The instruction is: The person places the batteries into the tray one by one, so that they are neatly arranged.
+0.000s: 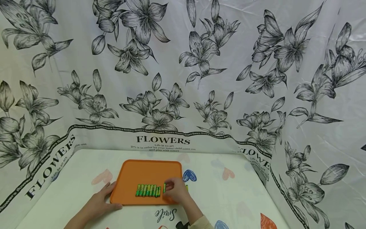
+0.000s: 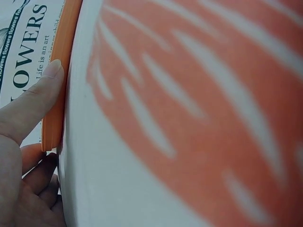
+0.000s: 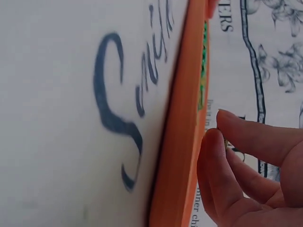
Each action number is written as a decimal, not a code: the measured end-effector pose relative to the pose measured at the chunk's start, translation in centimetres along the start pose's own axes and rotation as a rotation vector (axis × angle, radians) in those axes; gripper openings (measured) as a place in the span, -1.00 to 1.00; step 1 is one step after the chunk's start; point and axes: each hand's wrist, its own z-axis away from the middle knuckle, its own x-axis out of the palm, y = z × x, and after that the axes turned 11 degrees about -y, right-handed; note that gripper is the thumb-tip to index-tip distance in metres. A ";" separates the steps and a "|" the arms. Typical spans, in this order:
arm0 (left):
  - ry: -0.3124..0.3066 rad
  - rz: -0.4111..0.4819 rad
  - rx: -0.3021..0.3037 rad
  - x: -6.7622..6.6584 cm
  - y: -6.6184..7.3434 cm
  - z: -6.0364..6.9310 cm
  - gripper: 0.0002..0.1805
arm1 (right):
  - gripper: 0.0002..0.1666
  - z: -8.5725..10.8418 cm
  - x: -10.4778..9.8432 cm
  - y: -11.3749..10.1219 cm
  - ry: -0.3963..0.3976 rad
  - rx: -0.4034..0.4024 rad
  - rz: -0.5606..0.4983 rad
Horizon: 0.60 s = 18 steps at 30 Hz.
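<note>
An orange tray (image 1: 145, 173) lies on the table, with a row of several green-and-yellow batteries (image 1: 148, 190) standing side by side in its front part. Over the tray's right side, my right hand (image 1: 176, 190) pinches one more battery (image 1: 164, 187) between thumb and fingertips, just right of the row. In the right wrist view the fingers mostly hide this battery. My left hand (image 1: 100, 201) holds the tray's front left corner. The left wrist view has the thumb (image 2: 41, 94) against the orange rim (image 2: 59, 80), with the other fingers bent at the corner.
Right of the tray, another small green-and-yellow object (image 1: 187, 187) shows partly behind the right hand. A white tablecloth (image 1: 211, 197) with hearts and the word Smile covers the table. A flower-printed curtain (image 1: 171, 108) surrounds its back and sides. Something black (image 1: 182, 225) sits at the bottom edge.
</note>
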 end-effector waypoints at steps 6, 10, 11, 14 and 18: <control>0.004 -0.003 0.004 0.2 -0.2 0.0 0.27 | -0.49 -0.4 1.1 0.2 0.000 0.050 0.055; 0.012 -0.008 0.015 0.1 -0.1 0.1 0.26 | -0.47 -0.7 1.4 0.2 0.002 0.067 0.072; 0.013 -0.007 0.016 0.1 -0.1 0.2 0.26 | -0.47 -0.7 1.4 0.1 0.004 0.065 0.075; 0.013 -0.003 0.015 0.1 0.0 0.3 0.26 | -0.47 -0.7 1.5 0.1 0.008 0.067 0.081; 0.005 -0.003 0.008 0.0 0.0 0.3 0.25 | -0.47 -0.6 1.6 0.2 0.003 0.068 0.082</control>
